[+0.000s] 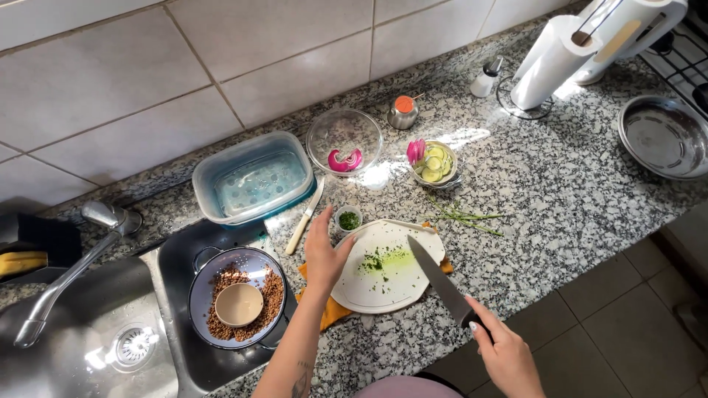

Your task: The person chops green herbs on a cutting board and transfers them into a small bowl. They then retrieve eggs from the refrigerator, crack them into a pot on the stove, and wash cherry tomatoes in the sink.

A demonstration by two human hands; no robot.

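The right hand point(509, 354) is gripping the black handle of a big knife point(435, 276), and its fingers are closed around it. The blade is pointing up and to the left, and its tip is lying over the right part of a white board point(387, 291). On this board there are green stains and small bits of chopped herbs point(372, 262). An orange cloth point(328, 313) is showing from under the board.

The left hand point(324, 254) is holding nothing. It is flat, with the fingers straight and close together, and it is hovering over the left edge of the board. Just beside its fingertips a small cup point(349, 219) with chopped herbs is standing on the table point(560, 191). A second knife point(306, 216), with a pale handle, is lying to the left of the cup.

Behind these, a clear plastic box point(254, 180), a glass bowl point(344, 140) with onion slices and a small bowl point(435, 163) with cucumber slices are standing near the wall. Some green stems point(464, 216) are lying to the right of the board. In the sink point(110, 346) on the left a colander point(236, 295) with brown grains is sitting, and a little beige bowl point(238, 304) is resting on the grains. A steel bowl point(664, 136) and a paper towel roll point(553, 63) are at the far right.
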